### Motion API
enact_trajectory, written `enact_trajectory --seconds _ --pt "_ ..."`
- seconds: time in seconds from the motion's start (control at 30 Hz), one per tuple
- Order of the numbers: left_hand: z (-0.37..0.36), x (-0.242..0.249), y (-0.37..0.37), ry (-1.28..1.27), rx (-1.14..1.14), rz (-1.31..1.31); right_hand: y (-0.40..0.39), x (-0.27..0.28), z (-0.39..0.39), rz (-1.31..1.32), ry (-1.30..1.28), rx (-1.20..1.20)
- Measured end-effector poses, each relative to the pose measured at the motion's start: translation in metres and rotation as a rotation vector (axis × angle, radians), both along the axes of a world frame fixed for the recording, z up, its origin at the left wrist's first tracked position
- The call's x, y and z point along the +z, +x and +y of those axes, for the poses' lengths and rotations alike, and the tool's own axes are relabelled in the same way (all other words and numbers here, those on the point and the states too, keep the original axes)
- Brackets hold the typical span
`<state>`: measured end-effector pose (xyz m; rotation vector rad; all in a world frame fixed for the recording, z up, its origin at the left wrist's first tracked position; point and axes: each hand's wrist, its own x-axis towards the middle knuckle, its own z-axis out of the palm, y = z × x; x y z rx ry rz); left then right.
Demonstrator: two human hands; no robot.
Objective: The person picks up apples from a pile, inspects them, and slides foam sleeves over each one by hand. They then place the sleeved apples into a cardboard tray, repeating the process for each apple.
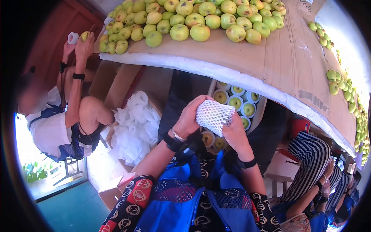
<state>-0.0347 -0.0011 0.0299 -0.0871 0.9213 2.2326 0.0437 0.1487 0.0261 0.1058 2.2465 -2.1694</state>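
Observation:
Between my two hands is a white foam fruit net (213, 115), stretched wide in front of my chest. My left hand (188, 119) is closed on its left side, with the fingers going behind the mesh. At its lower right edge, my right hand (235, 133) grips the rim. Whether an apple sits inside the net cannot be made out. Just beyond and below my hands, a carton (261, 109) holds several green apples (234, 102) in white foam nets, partly hidden by my hands.
A cardboard-covered table (266, 67) with a pale padded edge bears heaped green apples (179, 32). Loose foam nets (135, 125) fill a box at my left. A seated co-worker (58, 116) holds an apple and a net; other people sit at my right.

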Motion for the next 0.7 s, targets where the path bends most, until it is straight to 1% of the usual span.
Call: enact_trajectory --seconds 0.03,0.1,0.13,0.17,0.23,0.27,0.3,0.37,0.4,0.43,0.5,0.53,0.63,0.7 --pt "-0.001 -0.006 -0.001 -0.002 -0.002 0.003 0.001 0.007 0.001 0.003 -0.002 -0.002" --pt "-0.005 -0.018 0.002 0.319 0.018 -0.152 0.002 0.060 -0.002 -0.175 -0.165 -0.014" --pt "-0.005 -0.018 0.003 0.397 0.030 -0.219 0.003 0.066 0.004 -0.241 -0.113 -0.032" --pt "-0.008 -0.016 0.004 0.396 0.035 -0.212 0.002 0.069 0.006 -0.236 -0.114 -0.026" --pt "-0.015 -0.012 0.011 0.436 0.108 -0.332 0.007 0.070 0.009 -0.036 -0.411 -0.041" --pt "-0.017 -0.010 0.012 0.560 0.087 -0.378 0.009 0.067 0.012 0.026 -0.349 -0.025" --pt "-0.018 -0.015 0.012 0.561 0.094 -0.377 0.009 0.064 0.011 0.024 -0.349 -0.019" --pt "-0.018 -0.025 0.011 0.611 0.080 -0.343 0.006 0.054 0.006 0.217 0.242 0.008" --pt "-0.017 -0.024 0.014 0.592 0.073 -0.336 0.004 0.048 -0.002 0.226 0.299 0.033" --pt "-0.012 -0.024 0.013 0.630 0.077 -0.319 0.001 0.043 -0.011 0.215 0.302 0.031" --pt "-0.011 -0.004 0.022 0.480 0.077 -0.306 -0.012 0.031 -0.022 0.345 0.388 -0.001" --pt "-0.010 -0.007 0.021 0.478 0.075 -0.305 -0.018 0.021 -0.023 0.341 0.460 -0.005" --pt "-0.008 -0.017 0.021 0.440 0.106 -0.393 -0.021 0.008 -0.025 0.416 0.467 0.011" --pt "-0.007 -0.010 0.020 0.363 0.049 -0.219 -0.020 0.012 -0.023 0.417 0.503 -0.009"
